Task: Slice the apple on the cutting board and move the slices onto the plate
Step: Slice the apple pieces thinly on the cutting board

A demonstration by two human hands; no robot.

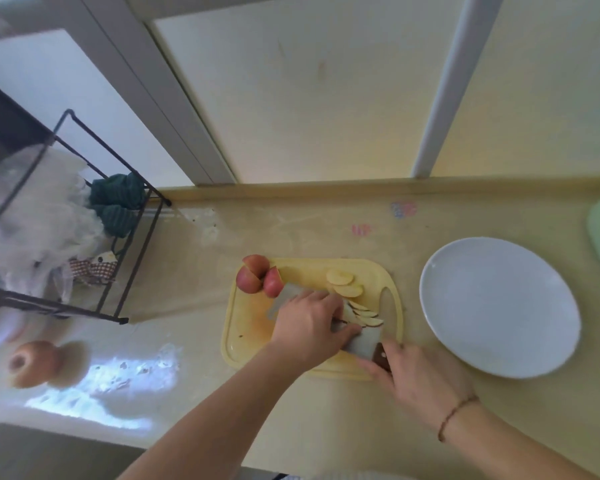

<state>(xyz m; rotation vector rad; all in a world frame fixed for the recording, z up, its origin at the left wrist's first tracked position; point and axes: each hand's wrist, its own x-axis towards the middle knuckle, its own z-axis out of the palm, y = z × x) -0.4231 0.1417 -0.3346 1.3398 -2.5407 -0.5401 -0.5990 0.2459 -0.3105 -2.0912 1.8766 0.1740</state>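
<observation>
Right hand [418, 377] gripping knife [359, 342], left hand [309, 327] curled on apple piece [347, 315], yellowish countertop [194, 341]

1 cutting board [243, 327]. 1 plate [499, 306]. 1 knife [361, 344]. 3 unsliced apple chunks [253, 278]. Approx 6 apple slices [347, 285]: 2 flat, rest fanned, partly hidden, exact no. unclear. 1 wire rack [125, 258]. 1 whole fruit [32, 363] on counter. 2 hands: left hand [309, 327], right hand [420, 379].
</observation>
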